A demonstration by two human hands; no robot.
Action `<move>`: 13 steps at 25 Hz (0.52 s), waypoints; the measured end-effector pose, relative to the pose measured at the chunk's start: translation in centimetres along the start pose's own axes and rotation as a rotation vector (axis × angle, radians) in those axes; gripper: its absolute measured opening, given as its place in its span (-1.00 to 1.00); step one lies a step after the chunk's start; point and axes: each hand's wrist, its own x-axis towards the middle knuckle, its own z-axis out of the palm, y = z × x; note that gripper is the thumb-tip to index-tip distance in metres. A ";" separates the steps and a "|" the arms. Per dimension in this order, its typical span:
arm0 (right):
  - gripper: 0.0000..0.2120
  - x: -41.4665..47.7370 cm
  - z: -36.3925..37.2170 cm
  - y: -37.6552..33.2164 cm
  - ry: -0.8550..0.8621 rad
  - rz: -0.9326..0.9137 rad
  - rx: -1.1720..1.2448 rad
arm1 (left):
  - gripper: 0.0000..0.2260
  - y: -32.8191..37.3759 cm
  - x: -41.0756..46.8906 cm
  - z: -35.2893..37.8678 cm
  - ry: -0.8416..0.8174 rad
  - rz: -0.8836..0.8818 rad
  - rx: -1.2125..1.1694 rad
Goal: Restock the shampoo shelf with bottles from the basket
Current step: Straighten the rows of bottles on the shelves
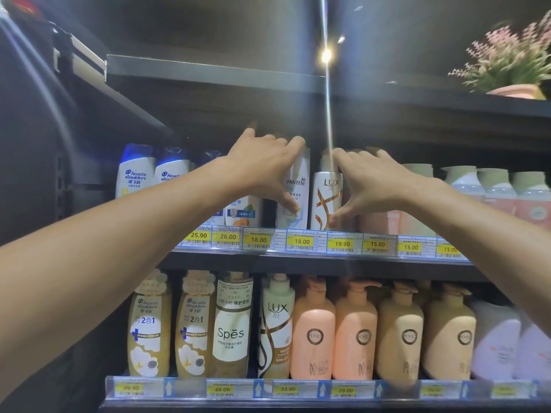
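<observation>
Dark store shelving (pixel 214 73), two stocked tiers with yellow price tags (pixel 301 241). Head view: left hand (pixel 268 162) wrapped over Pantene bottle (pixel 293 201), thumb on its front; right hand (pixel 369 183) gripping Lux bottle (pixel 323 201) just beside it, both upright on upper tier.

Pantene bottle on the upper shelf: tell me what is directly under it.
The Pantene bottle stands on the shelf edge, above a yellow 18.00 price tag. The left hand covers its top and part of its front.
</observation>
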 end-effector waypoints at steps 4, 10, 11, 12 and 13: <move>0.02 0.2 0.4 0.0 0.015 0.004 0.003 | 0.06 -0.1 0.3 0.4 0.013 -0.003 -0.016; 0.04 0.6 0.7 0.1 0.004 0.016 -0.021 | 0.05 0.1 0.7 1.1 0.044 -0.014 -0.002; 0.04 0.7 0.7 0.1 0.002 0.016 -0.022 | 0.04 0.1 0.8 1.2 0.046 -0.015 -0.004; 0.04 0.7 0.8 0.1 0.001 0.016 -0.023 | 0.04 0.1 0.9 1.3 0.048 -0.015 -0.007; 0.03 0.7 0.9 0.1 -0.001 0.017 -0.026 | 0.04 0.1 0.9 1.4 0.053 -0.015 -0.010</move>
